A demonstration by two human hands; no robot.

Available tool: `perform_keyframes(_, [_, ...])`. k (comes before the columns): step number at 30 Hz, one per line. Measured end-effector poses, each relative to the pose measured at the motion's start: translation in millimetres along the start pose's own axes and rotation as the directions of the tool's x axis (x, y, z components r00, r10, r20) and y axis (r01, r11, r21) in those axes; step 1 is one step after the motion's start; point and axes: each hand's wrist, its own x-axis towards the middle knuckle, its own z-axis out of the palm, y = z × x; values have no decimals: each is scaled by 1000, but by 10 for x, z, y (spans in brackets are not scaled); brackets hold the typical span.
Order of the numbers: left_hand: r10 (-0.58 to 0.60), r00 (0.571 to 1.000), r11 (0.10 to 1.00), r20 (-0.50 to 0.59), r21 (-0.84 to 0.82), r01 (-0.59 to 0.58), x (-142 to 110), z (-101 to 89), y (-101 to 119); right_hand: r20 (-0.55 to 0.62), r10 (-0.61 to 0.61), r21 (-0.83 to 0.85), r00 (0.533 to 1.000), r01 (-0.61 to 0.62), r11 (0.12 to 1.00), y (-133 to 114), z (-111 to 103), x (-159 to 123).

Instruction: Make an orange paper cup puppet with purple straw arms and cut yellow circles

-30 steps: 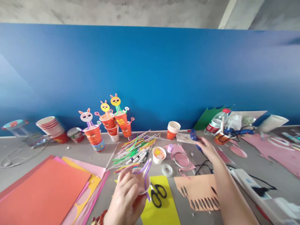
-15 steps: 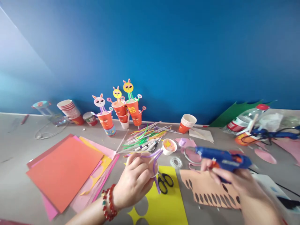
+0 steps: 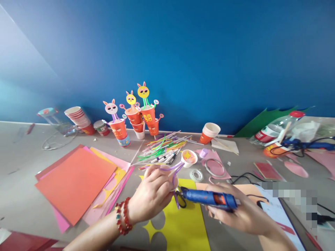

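Note:
My left hand (image 3: pixel 150 190) is closed around a paper cup (image 3: pixel 173 180) that is tipped on its side, its open mouth facing right. Purple pipe cleaners (image 3: pixel 178 168) stick out from the cup, one upward to the right and one down past the rim. In my right hand (image 3: pixel 242 211) is a blue hot glue gun (image 3: pixel 204 197), its fingers wrapped round the handle. The gun's nozzle points left and comes close to the cup's lower rim; whether they touch I cannot tell. Black-handled scissors (image 3: pixel 181 202) lie beneath, partly hidden by the gun, on yellow paper (image 3: pixel 187 230).
Rabbit-faced cup figures (image 3: pixel 119 129) stand by the blue wall, near stacked paper cups (image 3: pixel 78 118). Loose pipe cleaners (image 3: pixel 162 148), a small cup of cutouts (image 3: pixel 188 161) and a tape roll (image 3: pixel 196 175) lie ahead. Coloured sheets (image 3: pixel 78 181) are left, a plastic bottle (image 3: pixel 274 130) right.
My right hand has brought the glue gun left and down, from above the peach paper to beside the cup. My left hand still holds the cup in nearly the same place.

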Motion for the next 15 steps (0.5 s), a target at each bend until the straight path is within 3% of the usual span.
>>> perform_keyframes(4, [3,1000,1000,-9,-6,-3,13,-1,12,18,-5,-56,1000,6,998,-111,22,14])
perform_keyframes(15, [18,1000,999,6,42,-18,32,11,43,56,-21,-25,998,22,999,-83,-19,28])
